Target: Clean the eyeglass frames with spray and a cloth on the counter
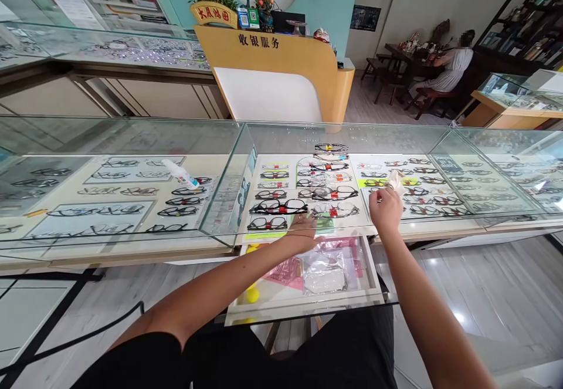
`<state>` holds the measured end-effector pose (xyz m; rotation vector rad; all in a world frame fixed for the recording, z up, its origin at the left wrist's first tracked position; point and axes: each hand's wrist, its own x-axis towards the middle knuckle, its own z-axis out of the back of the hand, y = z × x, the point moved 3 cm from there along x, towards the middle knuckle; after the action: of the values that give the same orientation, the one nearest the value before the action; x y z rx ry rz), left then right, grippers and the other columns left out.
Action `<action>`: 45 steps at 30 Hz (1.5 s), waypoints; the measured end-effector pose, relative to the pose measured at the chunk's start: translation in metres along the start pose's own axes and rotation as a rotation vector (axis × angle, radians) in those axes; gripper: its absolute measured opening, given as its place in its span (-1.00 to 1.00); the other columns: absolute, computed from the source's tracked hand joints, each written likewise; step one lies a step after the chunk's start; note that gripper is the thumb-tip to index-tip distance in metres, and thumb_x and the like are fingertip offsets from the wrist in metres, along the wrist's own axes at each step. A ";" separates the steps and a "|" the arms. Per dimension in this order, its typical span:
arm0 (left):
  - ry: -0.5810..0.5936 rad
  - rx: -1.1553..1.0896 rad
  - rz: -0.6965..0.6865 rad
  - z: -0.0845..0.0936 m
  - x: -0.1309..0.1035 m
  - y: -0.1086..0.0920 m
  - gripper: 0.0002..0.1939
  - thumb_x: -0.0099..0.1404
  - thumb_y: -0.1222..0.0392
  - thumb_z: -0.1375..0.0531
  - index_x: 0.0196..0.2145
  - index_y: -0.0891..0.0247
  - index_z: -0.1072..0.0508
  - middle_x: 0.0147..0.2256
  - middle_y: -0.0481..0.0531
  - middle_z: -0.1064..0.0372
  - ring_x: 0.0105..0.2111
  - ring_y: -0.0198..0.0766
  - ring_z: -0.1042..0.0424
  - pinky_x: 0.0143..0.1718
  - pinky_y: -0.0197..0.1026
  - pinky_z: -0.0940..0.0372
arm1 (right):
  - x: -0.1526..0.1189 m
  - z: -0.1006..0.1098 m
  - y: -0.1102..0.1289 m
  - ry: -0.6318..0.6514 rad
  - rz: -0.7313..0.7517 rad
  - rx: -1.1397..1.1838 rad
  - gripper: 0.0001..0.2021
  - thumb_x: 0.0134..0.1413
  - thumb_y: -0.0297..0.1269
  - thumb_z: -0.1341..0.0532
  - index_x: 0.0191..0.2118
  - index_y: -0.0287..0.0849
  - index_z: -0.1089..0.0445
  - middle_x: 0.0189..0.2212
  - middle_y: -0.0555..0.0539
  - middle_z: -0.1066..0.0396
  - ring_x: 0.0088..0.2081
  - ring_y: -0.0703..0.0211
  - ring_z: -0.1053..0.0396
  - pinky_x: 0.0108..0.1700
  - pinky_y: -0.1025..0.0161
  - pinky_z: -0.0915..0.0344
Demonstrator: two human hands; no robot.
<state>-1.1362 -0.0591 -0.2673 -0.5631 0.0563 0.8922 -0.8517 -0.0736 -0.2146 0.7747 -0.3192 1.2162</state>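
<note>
Cloth (396, 182) in right hand (386, 206), eyeglasses (282, 207) nearby

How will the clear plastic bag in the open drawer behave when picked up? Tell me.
The clear plastic bag would probably flop and bend, as it looks thin and creased. Its glossy highlights suggest it may slide easily. Lying flat in the drawer, it seems unlikely to roll.

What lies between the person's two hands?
In the head view, a pair of glasses and part of a green sheet show between the left hand and the right hand.
</note>
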 end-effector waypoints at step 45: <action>-0.264 0.284 -0.029 0.150 -0.070 0.036 -0.19 0.63 -0.39 0.18 0.12 0.18 -0.69 0.53 0.20 -0.26 0.56 0.38 -0.04 0.50 0.50 0.08 | 0.002 0.003 -0.001 0.019 -0.021 0.016 -0.68 0.34 -0.33 -0.13 -0.50 -0.04 -0.25 -0.44 -0.14 -0.43 -0.31 -0.03 -0.24 -0.20 0.06 -0.09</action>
<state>-1.2349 -0.0186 -0.1354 -0.1791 -0.0641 0.9054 -0.8496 -0.0740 -0.2119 0.7780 -0.2850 1.2070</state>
